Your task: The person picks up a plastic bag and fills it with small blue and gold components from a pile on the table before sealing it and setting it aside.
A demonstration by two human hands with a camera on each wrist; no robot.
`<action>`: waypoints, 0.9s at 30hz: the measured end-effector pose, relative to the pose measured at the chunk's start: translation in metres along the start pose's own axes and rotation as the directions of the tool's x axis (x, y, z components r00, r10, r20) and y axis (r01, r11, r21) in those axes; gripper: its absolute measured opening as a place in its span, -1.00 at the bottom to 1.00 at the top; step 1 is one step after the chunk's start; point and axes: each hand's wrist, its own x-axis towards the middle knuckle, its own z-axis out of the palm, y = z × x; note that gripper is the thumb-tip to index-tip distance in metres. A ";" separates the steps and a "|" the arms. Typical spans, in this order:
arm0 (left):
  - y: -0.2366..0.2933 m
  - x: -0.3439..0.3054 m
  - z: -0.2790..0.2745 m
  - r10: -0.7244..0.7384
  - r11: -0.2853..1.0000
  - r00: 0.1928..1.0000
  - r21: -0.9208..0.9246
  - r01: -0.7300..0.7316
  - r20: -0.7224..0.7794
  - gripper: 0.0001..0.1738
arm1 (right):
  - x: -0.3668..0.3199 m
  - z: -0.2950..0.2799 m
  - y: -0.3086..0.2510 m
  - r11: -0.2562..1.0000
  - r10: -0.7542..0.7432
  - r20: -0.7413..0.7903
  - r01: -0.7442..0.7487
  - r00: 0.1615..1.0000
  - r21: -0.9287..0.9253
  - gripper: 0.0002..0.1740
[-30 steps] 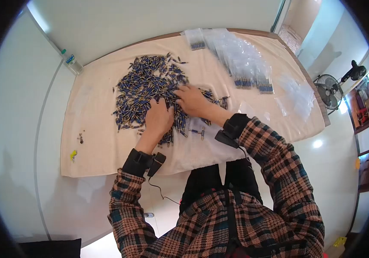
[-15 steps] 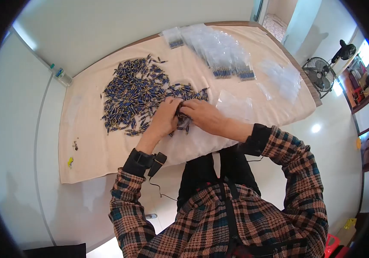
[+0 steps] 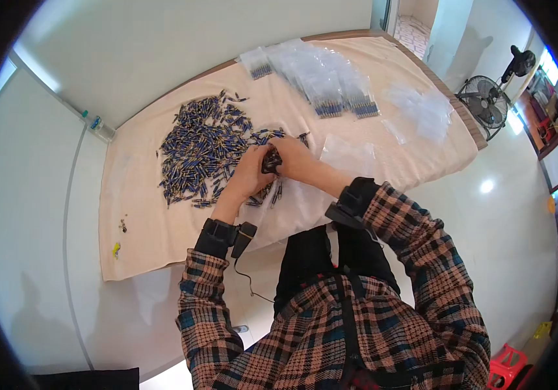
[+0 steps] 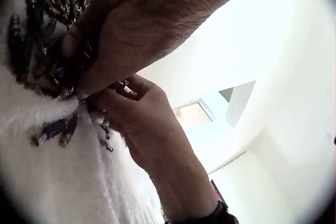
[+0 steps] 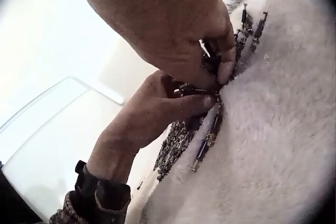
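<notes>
Small blue-and-gold plug-like metal pieces point(image 3: 204, 153) lie in a large heap on the cloth. At the heap's near right edge my two hands meet. My left hand point(image 3: 250, 172) curls round one side of a dark bunch of these pieces point(image 3: 271, 162), and my right hand point(image 3: 295, 159) grips its other side. In the right wrist view a few pieces show between the fingers of the right hand point(image 5: 173, 35), with the left hand's thumb point(image 5: 194, 104) just below. Loose pieces point(image 4: 55, 130) lie on the cloth under the hands in the left wrist view.
Clear plastic bags point(image 3: 318, 75), several with rows of the same pieces, overlap at the table's back. More bags point(image 3: 422, 110) lie at the right, and another point(image 3: 347, 155) lies beside my right hand. Tiny bits point(image 3: 123, 225) and a yellow scrap point(image 3: 116, 249) sit at the left.
My hands were apart over the heap, then came together at its near right edge, and now hold a bunch of the pieces between them. The head view has also shifted.
</notes>
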 end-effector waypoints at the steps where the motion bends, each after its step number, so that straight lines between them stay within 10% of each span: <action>1: -0.005 0.002 -0.001 0.005 1.000 1.000 0.006 -0.005 0.002 -0.30 | 0.005 0.006 0.002 0.999 0.012 -0.009 -0.011 1.000 0.032 -0.45; 14: -0.046 -0.009 -0.026 0.074 0.990 0.988 0.130 -0.057 -0.134 -0.47 | -0.009 -0.007 -0.012 0.907 -0.122 0.011 0.107 0.992 0.406 -0.65; 18: -0.018 -0.035 -0.033 0.160 0.952 0.966 0.289 -0.097 -0.203 -0.49 | -0.041 -0.017 -0.015 0.924 -0.367 -0.086 0.374 0.926 0.081 -0.75; 20: -0.001 -0.045 -0.034 0.165 0.918 0.960 0.390 -0.065 -0.227 -0.50 | -0.052 -0.016 -0.017 0.919 -0.381 0.156 0.392 0.911 -0.041 -0.77; 27: 0.010 -0.063 -0.015 0.108 0.977 0.994 0.181 -0.112 0.036 -0.58 | -0.060 -0.005 -0.029 0.851 -0.473 0.215 0.507 0.854 -0.140 -0.85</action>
